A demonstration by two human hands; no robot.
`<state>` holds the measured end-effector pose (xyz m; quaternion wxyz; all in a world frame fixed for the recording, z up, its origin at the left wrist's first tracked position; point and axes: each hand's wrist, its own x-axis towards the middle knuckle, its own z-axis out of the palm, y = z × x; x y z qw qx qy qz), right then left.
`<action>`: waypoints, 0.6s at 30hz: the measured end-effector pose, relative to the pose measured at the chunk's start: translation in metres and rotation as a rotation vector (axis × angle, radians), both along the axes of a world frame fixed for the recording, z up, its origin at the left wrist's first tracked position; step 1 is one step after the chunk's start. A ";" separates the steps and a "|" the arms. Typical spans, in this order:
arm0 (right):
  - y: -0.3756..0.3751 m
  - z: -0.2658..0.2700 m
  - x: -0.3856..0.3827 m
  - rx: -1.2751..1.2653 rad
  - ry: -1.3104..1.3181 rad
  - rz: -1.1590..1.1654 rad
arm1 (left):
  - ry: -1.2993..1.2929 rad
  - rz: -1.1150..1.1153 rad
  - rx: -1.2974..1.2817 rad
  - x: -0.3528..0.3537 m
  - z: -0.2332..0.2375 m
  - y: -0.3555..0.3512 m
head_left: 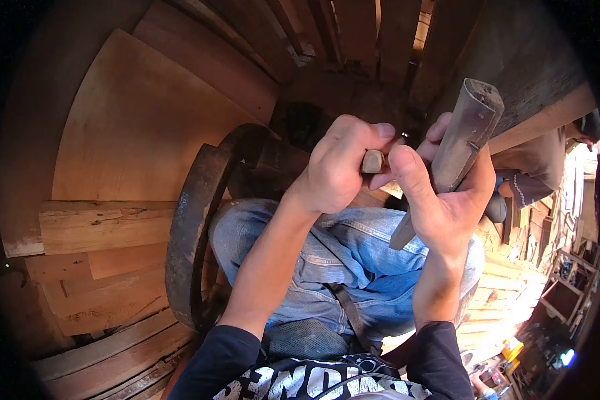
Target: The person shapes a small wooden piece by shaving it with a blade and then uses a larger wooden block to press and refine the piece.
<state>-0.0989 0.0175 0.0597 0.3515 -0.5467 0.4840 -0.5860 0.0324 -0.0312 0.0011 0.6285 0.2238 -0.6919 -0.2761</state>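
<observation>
My left hand (340,160) is closed round a short squared wooden handle (373,161), whose end faces the camera above my lap. Close on its right, my right hand (447,200) is wrapped round a long dark tool (467,133) with a thick, blunt upper end. A flat tapered part (404,231) sticks out below my right palm. The fingertips of both hands come near each other, and what lies between them is too small to make out. Under my hands are my knees in blue jeans (367,247).
A heavy dark round rim (190,233) stands left of my knees. Wooden boards (133,127) lean at the left, with stacked planks (113,350) below. A co-worker's sleeve (533,160) shows at the right, beside a thick beam (547,120). Tools and a yellow object (512,349) lie lower right.
</observation>
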 end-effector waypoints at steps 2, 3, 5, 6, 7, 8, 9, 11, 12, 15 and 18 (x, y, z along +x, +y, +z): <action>-0.001 -0.006 -0.004 -0.033 0.054 -0.010 | 0.246 -0.625 0.782 0.010 0.020 0.000; -0.002 -0.008 -0.006 -0.066 0.107 -0.020 | 0.247 -0.626 0.784 0.007 0.022 0.002; -0.005 -0.008 -0.005 -0.107 0.130 -0.037 | 0.099 -0.364 0.643 -0.002 0.023 0.005; -0.006 -0.007 -0.005 -0.150 0.151 -0.051 | 0.101 -0.367 0.644 -0.003 0.022 0.005; -0.005 -0.007 -0.005 -0.150 0.154 -0.052 | 0.071 -0.379 0.613 -0.004 0.021 0.004; -0.004 -0.006 -0.005 -0.091 0.116 -0.067 | 0.041 -0.390 0.582 -0.006 0.019 0.004; -0.002 -0.006 -0.004 -0.030 0.078 -0.082 | 0.028 -0.339 0.513 -0.010 0.016 0.005; -0.002 -0.005 -0.003 -0.007 0.045 -0.071 | -0.003 -0.310 0.494 -0.011 0.016 0.006; -0.001 -0.005 -0.003 0.015 0.011 -0.059 | -0.035 -0.280 0.473 -0.011 0.016 0.007; -0.002 -0.007 -0.005 -0.059 -0.006 -0.030 | 0.123 -0.255 0.374 -0.018 0.008 0.006; -0.001 -0.004 -0.006 -0.033 -0.002 -0.033 | 0.107 -0.265 0.384 -0.017 0.010 0.007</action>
